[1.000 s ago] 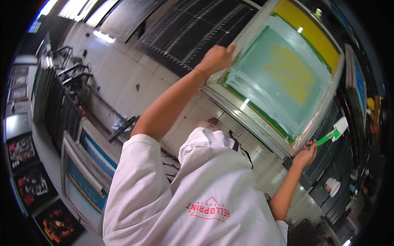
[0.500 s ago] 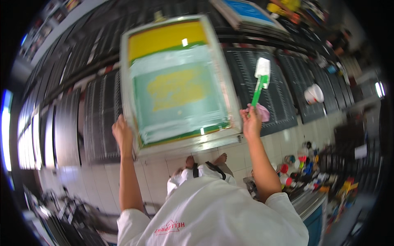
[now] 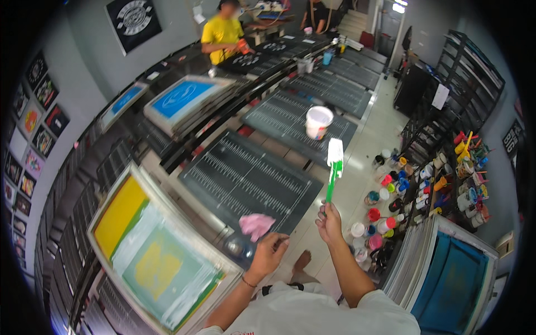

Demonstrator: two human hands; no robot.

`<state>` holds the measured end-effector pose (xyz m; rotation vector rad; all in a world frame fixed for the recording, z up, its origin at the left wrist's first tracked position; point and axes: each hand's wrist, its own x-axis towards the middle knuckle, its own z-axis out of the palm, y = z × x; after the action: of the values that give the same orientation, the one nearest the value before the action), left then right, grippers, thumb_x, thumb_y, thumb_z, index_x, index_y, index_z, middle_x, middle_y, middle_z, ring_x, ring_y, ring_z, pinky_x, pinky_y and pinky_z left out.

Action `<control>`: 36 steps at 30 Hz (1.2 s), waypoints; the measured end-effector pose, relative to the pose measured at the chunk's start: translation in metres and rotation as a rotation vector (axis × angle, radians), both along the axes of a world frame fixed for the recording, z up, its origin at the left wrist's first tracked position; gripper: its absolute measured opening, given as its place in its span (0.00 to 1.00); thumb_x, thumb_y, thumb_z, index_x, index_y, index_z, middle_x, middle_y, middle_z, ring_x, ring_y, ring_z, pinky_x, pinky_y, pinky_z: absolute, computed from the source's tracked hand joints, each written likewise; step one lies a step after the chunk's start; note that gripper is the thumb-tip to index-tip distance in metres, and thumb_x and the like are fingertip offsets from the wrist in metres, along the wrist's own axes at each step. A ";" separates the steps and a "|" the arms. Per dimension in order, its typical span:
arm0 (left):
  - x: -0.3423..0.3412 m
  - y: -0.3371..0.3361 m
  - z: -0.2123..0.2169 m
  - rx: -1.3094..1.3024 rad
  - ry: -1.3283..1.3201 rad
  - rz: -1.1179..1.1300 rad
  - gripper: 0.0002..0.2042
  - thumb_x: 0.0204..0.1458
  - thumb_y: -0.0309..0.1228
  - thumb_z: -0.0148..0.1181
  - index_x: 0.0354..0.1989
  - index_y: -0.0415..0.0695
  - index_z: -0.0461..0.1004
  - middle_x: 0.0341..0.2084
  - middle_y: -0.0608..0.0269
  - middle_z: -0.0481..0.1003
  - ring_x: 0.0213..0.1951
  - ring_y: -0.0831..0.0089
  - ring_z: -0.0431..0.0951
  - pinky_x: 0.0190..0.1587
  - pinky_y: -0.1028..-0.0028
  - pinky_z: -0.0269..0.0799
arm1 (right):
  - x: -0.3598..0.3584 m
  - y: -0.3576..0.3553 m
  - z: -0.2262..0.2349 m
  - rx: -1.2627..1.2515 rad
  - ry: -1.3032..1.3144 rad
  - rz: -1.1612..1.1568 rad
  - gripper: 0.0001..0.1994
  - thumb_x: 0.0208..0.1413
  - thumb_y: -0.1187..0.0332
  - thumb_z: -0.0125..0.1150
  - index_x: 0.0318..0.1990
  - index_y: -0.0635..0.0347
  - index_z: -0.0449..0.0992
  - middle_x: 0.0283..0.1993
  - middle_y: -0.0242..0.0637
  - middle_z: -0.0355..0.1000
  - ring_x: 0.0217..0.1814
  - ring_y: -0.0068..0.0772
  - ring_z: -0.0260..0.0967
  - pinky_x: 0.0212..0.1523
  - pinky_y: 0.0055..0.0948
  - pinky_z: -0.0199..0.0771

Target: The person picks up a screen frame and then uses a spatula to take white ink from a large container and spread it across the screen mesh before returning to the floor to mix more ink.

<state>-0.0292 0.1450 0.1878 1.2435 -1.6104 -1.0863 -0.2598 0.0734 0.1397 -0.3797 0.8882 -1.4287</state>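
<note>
My right hand [image 3: 329, 222] is closed round the green handle of an ink spatula [image 3: 334, 176], held upright, its head coated in thick white ink. Beyond the spatula, a white bucket [image 3: 319, 124] stands on a dark printing board. My left hand [image 3: 269, 258] is empty, its fingers loosely bent and apart, near the front edge of the closest board. Just past it lies a crumpled pink cloth [image 3: 257, 225]. Left of that hand, a framed printing screen [image 3: 159, 268] rests at a slant, with yellow mesh and white ink smeared over its green area.
Ruled dark boards [image 3: 251, 181] run in a row toward the back. Blue screens [image 3: 181, 100] are stacked beyond the rail. Ink pots [image 3: 385, 224] crowd the floor and shelf at right, near leaning frames [image 3: 452, 273]. A person in yellow [image 3: 222, 34] works across the tables.
My view has swung right. The left hand has come off the screen's frame and moved across toward the pink cloth. The right hand has carried the spatula away from the screen toward the bucket.
</note>
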 end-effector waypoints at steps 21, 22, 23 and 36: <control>-0.265 -0.452 -0.163 -0.311 -0.581 0.515 0.34 0.45 0.39 0.69 0.56 0.32 0.63 0.53 0.41 0.67 0.58 0.44 0.62 0.62 0.52 0.56 | -0.334 -0.222 -0.012 0.065 0.083 -0.364 0.12 0.65 0.57 0.54 0.48 0.52 0.69 0.31 0.20 0.61 0.26 0.14 0.55 0.21 0.17 0.52; -0.270 -0.458 -0.156 -0.241 -0.509 0.458 0.36 0.43 0.40 0.71 0.57 0.32 0.63 0.53 0.40 0.66 0.58 0.43 0.62 0.62 0.50 0.55 | -0.348 -0.234 -0.009 0.075 0.122 -0.386 0.12 0.65 0.57 0.54 0.48 0.52 0.69 0.31 0.20 0.61 0.26 0.14 0.55 0.20 0.17 0.52; -0.275 -0.458 -0.158 -0.302 -0.552 0.547 0.37 0.42 0.41 0.71 0.57 0.32 0.62 0.53 0.40 0.66 0.57 0.43 0.62 0.62 0.49 0.55 | -0.356 -0.245 -0.006 0.124 0.159 -0.396 0.12 0.65 0.57 0.54 0.49 0.52 0.69 0.30 0.21 0.61 0.25 0.15 0.55 0.20 0.17 0.53; -0.323 -0.491 -0.127 -0.003 -0.135 0.693 0.44 0.28 0.31 0.80 0.58 0.33 0.63 0.54 0.43 0.67 0.58 0.47 0.62 0.65 0.51 0.47 | -0.444 -0.394 0.009 0.218 0.130 -0.184 0.10 0.66 0.60 0.52 0.48 0.53 0.69 0.32 0.21 0.60 0.27 0.14 0.54 0.24 0.16 0.54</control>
<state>-0.3521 -0.3460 0.0606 1.7211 -1.1176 -0.5669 -0.7043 -0.3201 0.1490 -0.2332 1.1978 -1.4684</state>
